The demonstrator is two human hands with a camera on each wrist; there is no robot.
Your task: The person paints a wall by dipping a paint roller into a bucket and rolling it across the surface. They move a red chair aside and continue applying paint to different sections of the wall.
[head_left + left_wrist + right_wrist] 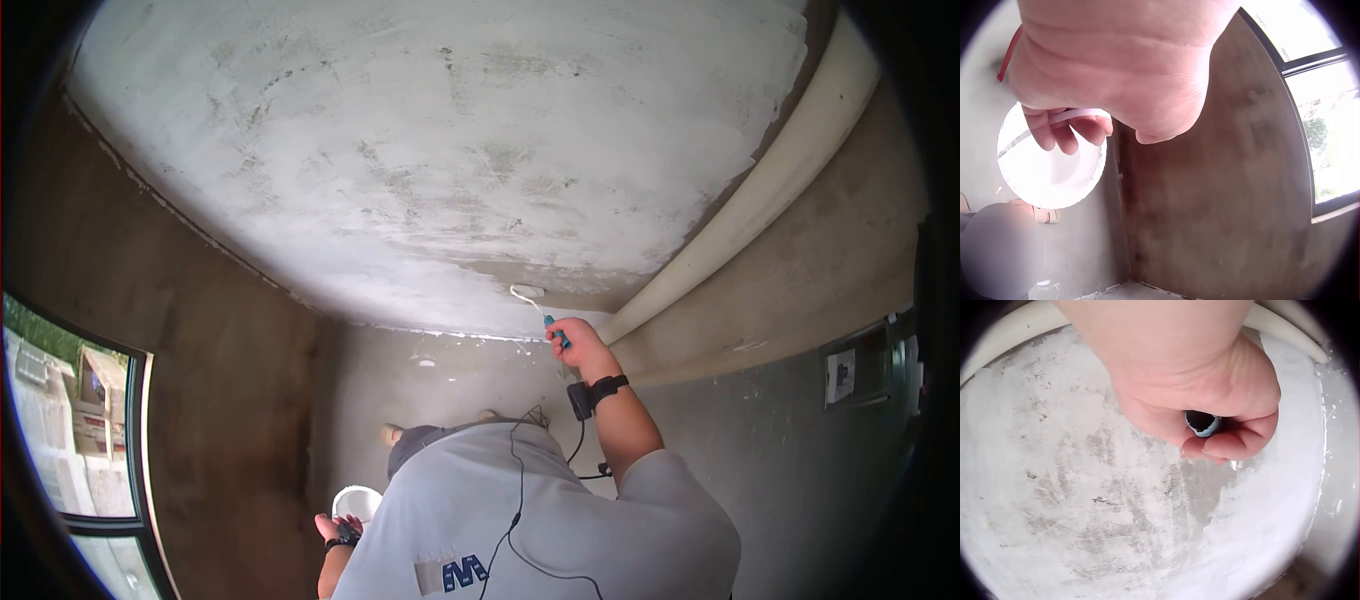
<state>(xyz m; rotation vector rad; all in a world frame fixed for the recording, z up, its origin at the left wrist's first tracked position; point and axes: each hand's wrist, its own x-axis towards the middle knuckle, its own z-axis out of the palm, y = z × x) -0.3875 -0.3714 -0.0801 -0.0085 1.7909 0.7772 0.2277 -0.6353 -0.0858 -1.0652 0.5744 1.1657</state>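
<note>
My right hand [578, 342] grips the blue-green handle [556, 331] of a small paint roller. Its white sleeve [528, 291] is against the low part of the wall, where a bare grey patch meets white paint. From the right wrist view, fingers wrap around the handle, whose hollow end [1202, 422] faces the camera; the hand hides the roller sleeve there. Low on the left, my left hand [340, 527] holds a white bucket [375, 500] by its bail. Curled fingers hook the white bail [1079, 114] above the bucket's round opening in the left wrist view.
The wall [400, 150] is patchily coated in white with grey spots showing. A thick pale pipe [750, 215] runs along its right side. On the left are a brown wall [220, 400] and a window [80, 430]. Cables [517, 520] hang over the shirt.
</note>
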